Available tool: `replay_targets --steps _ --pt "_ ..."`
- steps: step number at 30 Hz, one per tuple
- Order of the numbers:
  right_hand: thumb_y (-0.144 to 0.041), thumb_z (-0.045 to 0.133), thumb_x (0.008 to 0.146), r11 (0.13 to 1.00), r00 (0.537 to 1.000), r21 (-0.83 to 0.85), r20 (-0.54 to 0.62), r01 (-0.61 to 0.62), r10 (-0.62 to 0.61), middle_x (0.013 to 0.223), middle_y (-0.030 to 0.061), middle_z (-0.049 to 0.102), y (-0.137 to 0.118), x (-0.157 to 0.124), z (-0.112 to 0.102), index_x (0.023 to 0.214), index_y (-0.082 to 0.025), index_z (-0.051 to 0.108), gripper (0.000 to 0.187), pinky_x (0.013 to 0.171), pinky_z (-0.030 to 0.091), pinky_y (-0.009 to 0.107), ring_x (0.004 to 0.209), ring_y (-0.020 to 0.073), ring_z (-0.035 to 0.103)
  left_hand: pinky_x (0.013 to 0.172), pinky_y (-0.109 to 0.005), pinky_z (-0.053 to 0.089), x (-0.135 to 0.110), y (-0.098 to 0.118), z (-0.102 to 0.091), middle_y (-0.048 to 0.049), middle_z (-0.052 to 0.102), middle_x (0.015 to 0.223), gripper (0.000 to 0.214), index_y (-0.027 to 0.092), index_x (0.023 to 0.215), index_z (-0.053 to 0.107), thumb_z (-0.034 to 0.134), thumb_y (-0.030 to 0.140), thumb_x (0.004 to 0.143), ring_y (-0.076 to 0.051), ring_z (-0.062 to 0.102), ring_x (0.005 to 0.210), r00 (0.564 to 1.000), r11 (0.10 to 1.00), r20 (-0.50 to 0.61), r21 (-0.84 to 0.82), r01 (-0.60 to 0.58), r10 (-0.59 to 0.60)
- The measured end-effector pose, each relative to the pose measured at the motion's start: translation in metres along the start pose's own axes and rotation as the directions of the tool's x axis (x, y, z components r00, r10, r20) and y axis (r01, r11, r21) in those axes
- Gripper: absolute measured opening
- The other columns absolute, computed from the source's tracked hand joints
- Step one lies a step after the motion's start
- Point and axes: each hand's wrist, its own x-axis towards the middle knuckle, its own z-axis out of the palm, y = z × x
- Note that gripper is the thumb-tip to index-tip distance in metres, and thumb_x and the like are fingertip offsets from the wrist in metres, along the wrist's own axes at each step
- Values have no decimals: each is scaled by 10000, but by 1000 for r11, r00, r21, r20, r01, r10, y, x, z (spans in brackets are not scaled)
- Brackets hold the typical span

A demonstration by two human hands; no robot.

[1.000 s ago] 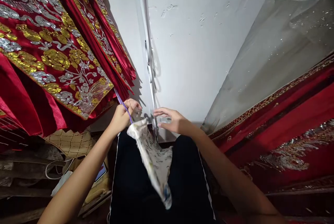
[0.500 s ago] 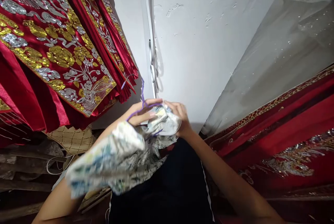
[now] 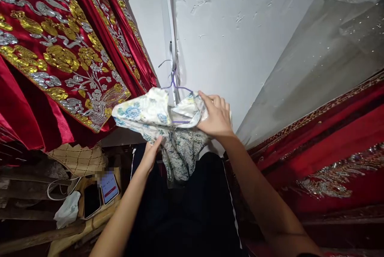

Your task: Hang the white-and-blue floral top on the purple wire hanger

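Observation:
A white garment (image 3: 141, 115) with blue and yellow-green floral print is on a thin purple hanger (image 3: 183, 88), in front of the wall. The hanger's wire shows above the collar, and its lower bar shows through the neck opening. My right hand (image 3: 216, 117) grips the garment at its right shoulder, fingers curled over the fabric. Lower down, my left hand (image 3: 151, 155) pinches the garment's left side, its thumb in front and the other fingers mostly hidden behind the cloth. The bottom of the garment hangs in creases between my arms.
A red costume (image 3: 69, 57) with gold and silver embroidery hangs at left. At right are a sheer covering (image 3: 294, 61) and red beaded fabric (image 3: 336, 149). Two phones, one a lit phone (image 3: 108, 187), lie on a wooden stool (image 3: 93, 223) at lower left. A vertical rail (image 3: 171, 13) runs up the white wall (image 3: 228, 57).
The garment has swung up and spread out, with the hanger now upright behind its collar. My left hand has moved from the hanger down to the garment's side. The phones have come into view.

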Motion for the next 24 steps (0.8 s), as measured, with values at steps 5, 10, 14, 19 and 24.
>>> replay_targets --steps 5,10,14,19,24 --pt "-302 688 673 996 997 59 13 -74 73 1296 122 527 -1 -34 6 1513 -294 398 889 1008 377 552 1189 376 490 1213 -389 315 -15 -21 -4 -56 520 1505 697 265 1430 505 784 381 803 -249 462 1412 993 999 -113 -34 -26 22" --pt "-377 653 770 902 988 410 -11 -136 154 1469 107 490 0 -74 17 1435 -257 483 697 1098 354 548 1378 366 391 1167 -406 400 -37 -26 -6 -93 599 1424 636 224 1386 563 789 327 801 -278 547 1338 983 974 -83 -171 148 -164" --pt "-548 445 947 543 854 674 283 -501 437 914 100 705 -30 -118 56 937 -210 667 405 810 507 408 857 259 645 1091 -385 487 -52 -26 0 -103 688 1298 627 215 1347 593 818 320 772 -272 653 1206 946 910 20 -265 319 -325" --pt "-652 481 923 470 689 600 724 -647 24 571 18 600 -69 -147 92 611 -199 575 558 639 430 305 579 177 571 1006 -397 541 -61 -23 2 -128 762 1098 566 126 1263 652 812 360 773 -294 719 1054 942 919 95 -207 335 -322" --pt "-638 469 937 480 759 626 635 -614 143 585 0 554 -68 -138 88 621 -197 533 547 617 389 283 580 154 525 1046 -398 516 -66 -15 -2 -119 747 1158 572 175 1299 645 815 334 775 -284 715 1068 937 913 98 -209 349 -336"
